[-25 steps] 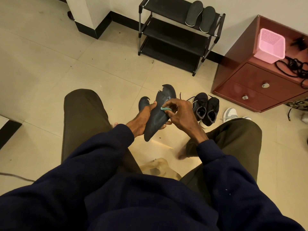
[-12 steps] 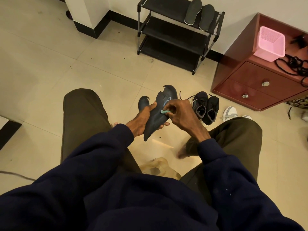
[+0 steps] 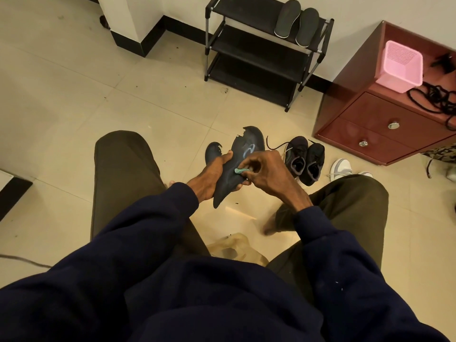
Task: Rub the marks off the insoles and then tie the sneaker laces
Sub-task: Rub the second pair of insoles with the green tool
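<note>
I sit with both hands between my knees. My left hand (image 3: 209,177) grips two dark insoles together: the front insole (image 3: 243,150), torn at its toe and bearing a pale blue curved mark, and a second insole (image 3: 211,153) behind it to the left. My right hand (image 3: 267,170) pinches a small teal eraser (image 3: 238,171) against the middle of the front insole, below the mark. A pair of black sneakers (image 3: 304,159) with loose laces stands on the floor just right of my hands.
A black shoe rack (image 3: 249,53) with two grey insoles (image 3: 296,23) stands against the wall. A red cabinet (image 3: 385,122) holds a pink basket (image 3: 398,66) and black cords. White sneakers (image 3: 341,167) lie by my right knee. A plastic bag (image 3: 237,248) lies between my legs.
My right hand has slid the eraser a little down the front insole, away from the blue mark. My left hand keeps the same hold on the insoles.
</note>
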`<state>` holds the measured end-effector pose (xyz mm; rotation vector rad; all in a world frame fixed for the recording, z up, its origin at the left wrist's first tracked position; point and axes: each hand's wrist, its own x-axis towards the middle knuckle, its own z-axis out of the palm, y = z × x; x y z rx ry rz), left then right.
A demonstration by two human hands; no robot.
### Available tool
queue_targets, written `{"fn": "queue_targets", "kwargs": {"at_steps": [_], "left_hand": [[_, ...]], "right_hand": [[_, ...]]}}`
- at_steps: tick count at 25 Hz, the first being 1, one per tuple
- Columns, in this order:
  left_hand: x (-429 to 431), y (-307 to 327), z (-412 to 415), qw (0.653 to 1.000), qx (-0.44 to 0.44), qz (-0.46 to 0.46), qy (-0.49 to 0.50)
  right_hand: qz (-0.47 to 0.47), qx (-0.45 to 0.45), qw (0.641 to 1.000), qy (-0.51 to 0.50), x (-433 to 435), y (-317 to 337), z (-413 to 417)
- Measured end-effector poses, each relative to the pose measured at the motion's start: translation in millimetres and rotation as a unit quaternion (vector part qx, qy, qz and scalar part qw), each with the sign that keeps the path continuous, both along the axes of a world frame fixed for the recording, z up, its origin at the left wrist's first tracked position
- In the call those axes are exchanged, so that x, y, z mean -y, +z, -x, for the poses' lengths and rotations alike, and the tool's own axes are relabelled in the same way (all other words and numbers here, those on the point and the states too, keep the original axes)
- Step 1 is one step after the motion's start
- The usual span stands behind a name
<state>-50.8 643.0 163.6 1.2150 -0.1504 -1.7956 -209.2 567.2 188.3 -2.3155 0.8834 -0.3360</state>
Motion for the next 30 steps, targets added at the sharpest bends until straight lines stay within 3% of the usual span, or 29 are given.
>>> {"fn": "queue_targets", "kwargs": {"at_steps": [6,10,12,18,22,25,26,29,30], "left_hand": [[0.6,-3.3,-0.4,1.000,-0.010,-0.003,0.016],[2.6,-9.0,-2.8,0.999,0.002,-0.005,0.046],[2.9,-10.2,-2.9,0.999,0.004,-0.010,0.046],[5.7,-9.0,-2.8,0.996,-0.050,0.009,0.068],[5.6,-12.2,-6.2,0.998,-0.026,0.005,0.050],[4.5,-15.0,-10.6,0.998,-0.018,0.006,0.056],[5.7,-16.8,-11.8,0.998,-0.019,0.015,0.058],[6.6,-15.6,-12.3,0.995,-0.045,0.039,0.081],[7.4,-15.1,-12.7,0.993,-0.056,0.046,0.095]], "right_hand": [[0.118,-0.004,0.988,-0.103,10.6,-8.7,-2.6],[0.027,-0.019,0.999,0.039,-19.3,-0.9,-15.4],[0.024,-0.036,0.997,0.065,-23.2,-2.1,-21.6],[0.142,0.026,0.984,-0.101,-4.5,-7.5,-14.5],[0.000,0.011,1.000,-0.010,-28.0,2.9,-24.0],[-0.162,0.024,0.986,0.028,-26.7,14.5,-22.2],[-0.164,0.029,0.986,0.019,-24.6,15.2,-21.4],[0.019,0.001,0.999,-0.038,-17.0,4.7,-20.6],[0.036,0.005,0.998,-0.052,-17.1,2.7,-21.5]]}}
